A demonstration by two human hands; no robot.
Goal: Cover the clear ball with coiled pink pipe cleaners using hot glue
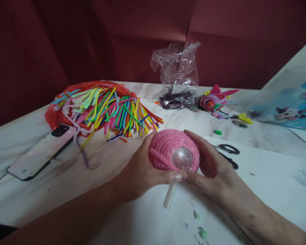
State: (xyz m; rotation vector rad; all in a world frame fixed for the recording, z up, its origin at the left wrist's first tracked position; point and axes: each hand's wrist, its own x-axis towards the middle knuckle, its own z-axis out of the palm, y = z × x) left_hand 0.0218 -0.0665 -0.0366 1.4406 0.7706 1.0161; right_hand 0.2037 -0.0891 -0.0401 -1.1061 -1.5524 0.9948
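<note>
Between my two hands is a ball wound with pink pipe cleaner (163, 143), its clear, shiny core showing in a round uncovered patch. My left hand (148, 170) wraps its left side, with the thumb along the lower edge. On the other side my right hand (211, 166) cups the ball, its thumb meeting the left thumb below the patch. A loose pink strand slants across the front toward the thumbs. Below them a short translucent stick (169, 195) points down; its upper end is hidden. Black-handled scissors (228, 149) lie just beyond my right hand.
A red plastic bag (52, 117) spills many coloured pipe cleaners (117, 112) at the left. Near it lies a phone (44, 151). At the back stand a clear bag (180, 75) with dark contents and a colourful pipe-cleaner figure (213, 102). White paper (272, 170) lies at right.
</note>
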